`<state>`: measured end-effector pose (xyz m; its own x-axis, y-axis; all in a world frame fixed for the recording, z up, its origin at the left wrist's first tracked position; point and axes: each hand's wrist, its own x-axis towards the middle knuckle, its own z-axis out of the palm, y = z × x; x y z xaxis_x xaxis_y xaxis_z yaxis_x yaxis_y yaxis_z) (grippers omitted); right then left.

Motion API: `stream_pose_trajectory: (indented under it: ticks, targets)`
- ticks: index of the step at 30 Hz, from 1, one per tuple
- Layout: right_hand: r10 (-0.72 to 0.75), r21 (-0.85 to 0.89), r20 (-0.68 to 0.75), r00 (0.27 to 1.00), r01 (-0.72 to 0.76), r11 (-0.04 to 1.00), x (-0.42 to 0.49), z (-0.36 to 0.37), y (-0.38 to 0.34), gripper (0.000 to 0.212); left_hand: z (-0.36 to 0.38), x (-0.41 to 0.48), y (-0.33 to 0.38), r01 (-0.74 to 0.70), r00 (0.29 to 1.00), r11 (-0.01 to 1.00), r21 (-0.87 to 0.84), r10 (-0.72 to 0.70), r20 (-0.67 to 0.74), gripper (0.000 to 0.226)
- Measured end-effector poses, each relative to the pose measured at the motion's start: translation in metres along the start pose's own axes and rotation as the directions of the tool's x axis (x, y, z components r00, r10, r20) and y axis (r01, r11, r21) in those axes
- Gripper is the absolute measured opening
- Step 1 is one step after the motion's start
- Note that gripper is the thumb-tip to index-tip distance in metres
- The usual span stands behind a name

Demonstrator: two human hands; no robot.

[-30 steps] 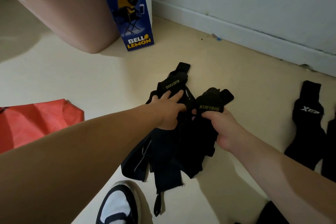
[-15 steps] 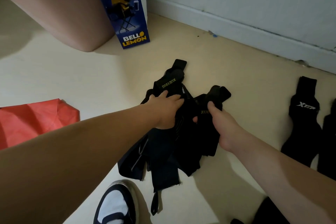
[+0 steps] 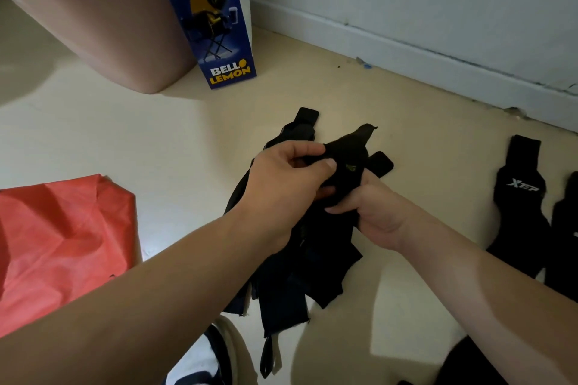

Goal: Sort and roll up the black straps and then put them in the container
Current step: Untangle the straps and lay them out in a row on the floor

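Strap (image 3: pixel 345 150) now raised, pinched between fingers (image 3: pixel 308 150).

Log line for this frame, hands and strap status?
left hand: pinching black fabric strap | right hand: gripping same strap | pile: on floor, unrolled

Blue Bello Lemon box (image 3: pixel 215 22) by wall; shoe (image 3: pixel 200 362) below.

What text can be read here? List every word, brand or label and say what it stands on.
"BELLO LEMON": on the blue carton standing by the wall.
"XTEP": white logo on the black strap lying on the floor at right.
Small white print at the carton's top: too small to read.
Yellow mark on the held strap, gripped by both hands: mostly hidden, unreadable.
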<state>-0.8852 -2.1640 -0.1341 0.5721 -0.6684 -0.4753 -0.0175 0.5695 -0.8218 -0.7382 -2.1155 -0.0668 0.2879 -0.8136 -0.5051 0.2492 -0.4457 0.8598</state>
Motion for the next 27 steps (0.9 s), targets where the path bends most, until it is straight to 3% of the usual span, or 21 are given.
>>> stream_pose_trajectory:
  ticks: [2,5,7,9,13,16,19,22,24,27]
  targets:
    - [-0.051,0.004,0.065,0.997,0.051,0.999,-0.004,0.002,-0.008,0.053,0.000,-0.001,0.007,0.002,0.997,0.997,-0.082,0.004,0.072,0.032]
    - [-0.062,0.079,0.051,0.997,0.058,0.995,-0.006,-0.003,-0.011,0.036,-0.003,0.000,0.015,0.009,0.963,0.998,-0.069,0.010,0.271,0.056]
    - [-0.025,0.153,0.030,0.999,0.020,0.988,-0.007,-0.005,-0.009,0.019,-0.005,0.006,0.013,-0.008,0.965,1.000,-0.024,0.014,0.264,0.058]
    - [0.035,0.226,0.003,0.999,-0.035,0.973,-0.008,-0.006,-0.010,0.016,-0.011,0.013,0.007,-0.113,0.982,0.975,0.192,0.080,0.171,0.051]
    - [0.092,0.213,-0.090,0.992,-0.071,0.974,-0.008,0.003,-0.014,0.029,-0.017,0.016,-0.009,-0.348,0.936,0.714,0.607,0.232,0.265,0.038]
    - [0.122,0.164,-0.181,0.976,-0.093,0.982,-0.008,0.004,-0.017,0.023,-0.015,0.017,-0.016,-0.540,0.833,0.409,0.736,0.386,0.397,0.041]
    - [0.165,0.134,-0.206,0.964,-0.140,0.981,-0.012,-0.001,-0.024,0.022,-0.019,0.021,-0.015,-0.561,0.777,0.168,0.811,0.445,0.446,0.048]
    - [0.273,0.196,-0.207,0.939,-0.234,0.952,-0.021,-0.007,-0.030,0.024,-0.022,0.022,-0.012,-0.520,0.806,0.101,0.848,0.389,0.447,0.041]
    - [0.317,0.289,-0.224,0.922,-0.247,0.925,-0.025,-0.011,-0.032,0.034,-0.020,0.021,-0.013,-0.532,0.803,0.142,0.835,0.396,0.445,0.030]
    - [0.342,0.390,-0.281,0.897,-0.219,0.895,-0.032,-0.014,-0.037,0.046,-0.016,0.017,-0.015,-0.574,0.770,0.162,0.803,0.440,0.462,0.035]
